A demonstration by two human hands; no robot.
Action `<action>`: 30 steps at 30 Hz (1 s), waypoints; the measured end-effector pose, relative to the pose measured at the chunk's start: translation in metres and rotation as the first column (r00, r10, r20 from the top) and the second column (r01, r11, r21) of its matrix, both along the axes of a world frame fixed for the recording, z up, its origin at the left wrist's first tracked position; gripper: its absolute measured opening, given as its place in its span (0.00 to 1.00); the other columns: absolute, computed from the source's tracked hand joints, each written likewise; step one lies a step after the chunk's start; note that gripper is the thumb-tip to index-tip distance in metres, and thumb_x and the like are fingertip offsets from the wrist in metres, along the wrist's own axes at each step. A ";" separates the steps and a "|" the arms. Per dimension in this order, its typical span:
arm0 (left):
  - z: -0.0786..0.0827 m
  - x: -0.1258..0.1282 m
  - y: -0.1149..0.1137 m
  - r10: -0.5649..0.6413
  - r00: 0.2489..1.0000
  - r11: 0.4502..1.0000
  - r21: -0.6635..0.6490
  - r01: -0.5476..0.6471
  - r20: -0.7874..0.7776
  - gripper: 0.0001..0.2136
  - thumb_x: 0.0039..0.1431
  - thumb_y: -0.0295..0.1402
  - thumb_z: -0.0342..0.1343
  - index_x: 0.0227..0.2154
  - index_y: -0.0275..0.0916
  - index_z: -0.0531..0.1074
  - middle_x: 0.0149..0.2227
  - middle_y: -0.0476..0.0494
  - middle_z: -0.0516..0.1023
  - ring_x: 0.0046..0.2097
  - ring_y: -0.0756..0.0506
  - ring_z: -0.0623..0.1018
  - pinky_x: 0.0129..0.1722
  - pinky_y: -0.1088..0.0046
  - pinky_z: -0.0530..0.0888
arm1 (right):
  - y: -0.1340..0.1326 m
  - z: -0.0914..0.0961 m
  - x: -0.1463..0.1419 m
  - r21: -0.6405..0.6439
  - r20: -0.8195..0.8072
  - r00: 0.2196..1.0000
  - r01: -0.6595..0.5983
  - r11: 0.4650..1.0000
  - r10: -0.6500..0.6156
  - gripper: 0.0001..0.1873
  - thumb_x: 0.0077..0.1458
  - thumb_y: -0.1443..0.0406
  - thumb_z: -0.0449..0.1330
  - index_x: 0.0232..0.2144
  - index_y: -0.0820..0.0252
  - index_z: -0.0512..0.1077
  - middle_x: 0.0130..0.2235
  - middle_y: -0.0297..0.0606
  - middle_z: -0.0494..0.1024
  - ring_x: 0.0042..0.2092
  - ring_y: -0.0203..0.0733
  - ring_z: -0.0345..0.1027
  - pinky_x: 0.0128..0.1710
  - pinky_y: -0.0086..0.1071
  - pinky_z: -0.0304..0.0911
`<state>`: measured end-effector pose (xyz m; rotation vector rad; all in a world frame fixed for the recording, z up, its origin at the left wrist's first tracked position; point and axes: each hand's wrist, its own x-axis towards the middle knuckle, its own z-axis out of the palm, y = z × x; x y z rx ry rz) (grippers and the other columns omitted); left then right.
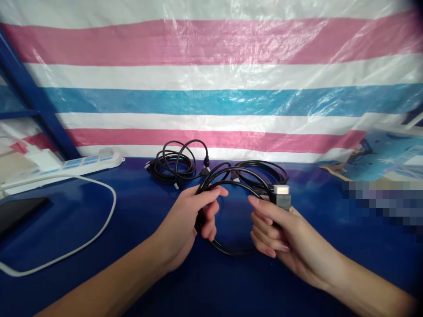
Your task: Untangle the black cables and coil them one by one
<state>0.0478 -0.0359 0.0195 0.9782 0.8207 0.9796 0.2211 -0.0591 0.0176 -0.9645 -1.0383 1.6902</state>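
My left hand (193,220) is closed around a bundle of black cable loops (231,176) just above the blue tabletop. My right hand (284,235) pinches the same cable near its end, and the grey connector plug (282,196) with a silver tip sticks up above the fingers. A loop of the cable hangs between the two hands down to the table. Behind them lies a second coiled black cable (175,164), and a third black coil (264,172) lies at the back right of the held one.
A white power strip (76,164) lies at the back left with its white cord (99,229) curving over the blue table (139,211). A dark flat device (16,213) lies at the left edge. A striped plastic sheet (211,88) hangs behind. Blue packaging (383,158) sits at the right.
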 end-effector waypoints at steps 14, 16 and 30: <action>0.019 -0.005 -0.014 -0.479 0.876 0.840 -0.260 0.476 0.057 0.19 0.57 0.51 0.50 0.24 0.38 0.65 0.12 0.60 0.51 0.12 0.58 0.48 0.13 0.82 0.52 | -0.005 0.019 0.012 -0.114 0.464 0.852 -0.214 0.970 0.242 0.18 0.53 0.53 0.59 0.22 0.58 0.60 0.14 0.21 0.53 0.15 0.25 0.40 0.12 0.21 0.41; 0.021 -0.004 -0.015 -0.495 0.861 0.806 -0.308 0.506 0.120 0.27 0.54 0.61 0.43 0.21 0.39 0.61 0.11 0.61 0.46 0.13 0.58 0.44 0.13 0.81 0.48 | -0.006 0.018 0.013 0.064 0.578 0.807 -0.191 0.979 0.120 0.15 0.55 0.54 0.58 0.25 0.58 0.65 0.18 0.26 0.60 0.16 0.27 0.47 0.13 0.23 0.47; 0.017 -0.009 -0.016 -0.448 0.835 0.864 -0.086 0.496 0.319 0.23 0.59 0.45 0.50 0.15 0.39 0.49 0.11 0.59 0.44 0.13 0.57 0.44 0.15 0.77 0.45 | 0.002 0.012 0.015 0.466 0.292 0.936 0.040 0.884 -0.196 0.39 0.47 0.59 0.67 0.59 0.42 0.57 0.61 0.34 0.64 0.63 0.51 0.54 0.59 0.45 0.54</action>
